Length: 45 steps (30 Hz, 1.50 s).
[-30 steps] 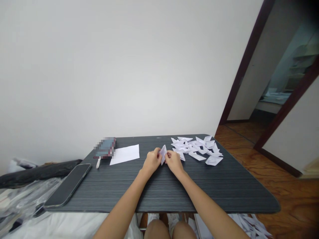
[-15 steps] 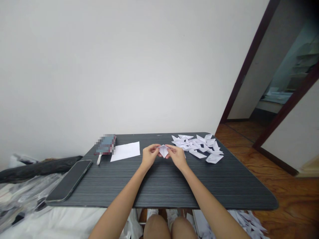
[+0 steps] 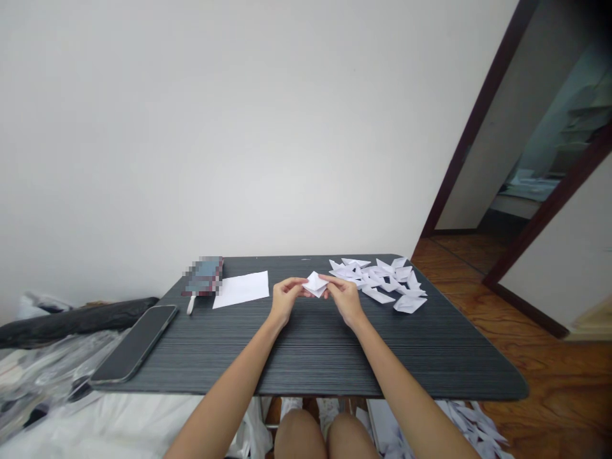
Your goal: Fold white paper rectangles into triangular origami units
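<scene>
Between my two hands, just above the dark table (image 3: 306, 357), is a small folded white paper (image 3: 315, 284) shaped like a diamond. My left hand (image 3: 285, 298) pinches its left corner between thumb and fingers. On the opposite corner, my right hand (image 3: 345, 297) has the same kind of pinch. Several folded paper boats (image 3: 382, 278) lie in a loose pile to the right of my right hand. To the left of my left hand rests a flat white sheet of paper (image 3: 241, 289).
A phone (image 3: 136, 344) lies at the table's left front edge. Farther back is a blurred-out item (image 3: 205, 275) with a white stick-like thing (image 3: 190, 305) beside it. More folded papers (image 3: 471, 424) are below the table at right. A white wall (image 3: 306, 127) rises behind.
The folded paper has opened out from a narrow, kite-like form into a wider diamond with a raised top point. Both hands stay in nearly the same place, still pinching it.
</scene>
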Motion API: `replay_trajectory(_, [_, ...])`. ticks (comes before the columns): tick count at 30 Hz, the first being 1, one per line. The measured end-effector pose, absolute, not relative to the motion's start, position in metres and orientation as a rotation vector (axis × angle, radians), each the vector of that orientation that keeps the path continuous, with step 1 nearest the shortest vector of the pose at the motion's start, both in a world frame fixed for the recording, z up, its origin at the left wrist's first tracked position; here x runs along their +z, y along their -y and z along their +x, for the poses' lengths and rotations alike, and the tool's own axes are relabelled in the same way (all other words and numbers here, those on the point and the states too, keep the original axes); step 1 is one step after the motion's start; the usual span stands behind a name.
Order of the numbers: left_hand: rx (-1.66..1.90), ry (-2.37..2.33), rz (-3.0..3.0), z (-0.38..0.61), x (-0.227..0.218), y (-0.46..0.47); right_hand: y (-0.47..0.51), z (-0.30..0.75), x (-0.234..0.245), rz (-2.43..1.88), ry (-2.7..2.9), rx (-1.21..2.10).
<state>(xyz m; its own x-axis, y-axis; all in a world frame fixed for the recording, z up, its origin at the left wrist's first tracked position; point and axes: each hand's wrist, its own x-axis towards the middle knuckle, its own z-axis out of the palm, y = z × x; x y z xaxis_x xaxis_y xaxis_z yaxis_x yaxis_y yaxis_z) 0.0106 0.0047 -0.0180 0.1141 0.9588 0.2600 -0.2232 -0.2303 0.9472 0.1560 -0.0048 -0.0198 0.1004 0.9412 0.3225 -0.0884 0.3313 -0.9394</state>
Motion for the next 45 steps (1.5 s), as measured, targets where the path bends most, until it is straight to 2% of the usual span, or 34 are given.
replay_trajectory(8, [1.231, -0.84, 1.323, 0.012, -0.018, -0.003, 0.011, 0.153, -0.019, -0.843, 1.502, 0.891])
replay_trajectory(15, [1.278, -0.903, 1.34, 0.013, -0.016, 0.0, 0.012, 0.15, -0.022, -0.93, 1.41, 1.005])
replay_trajectory(29, [1.308, -0.975, 1.422, 0.012, -0.022, -0.001, 0.011, 0.153, -0.021, -0.955, 1.313, 1.026])
replay_trajectory(40, [1.21, -1.008, 1.57, 0.01, -0.03, -0.004, 0.01, 0.155, -0.029, -1.131, 1.382, 1.11])
replay_trajectory(45, [1.158, -1.103, 1.936, 0.006, -0.033, -0.002, 0.009, 0.158, -0.037, -1.305, 1.55, 0.919])
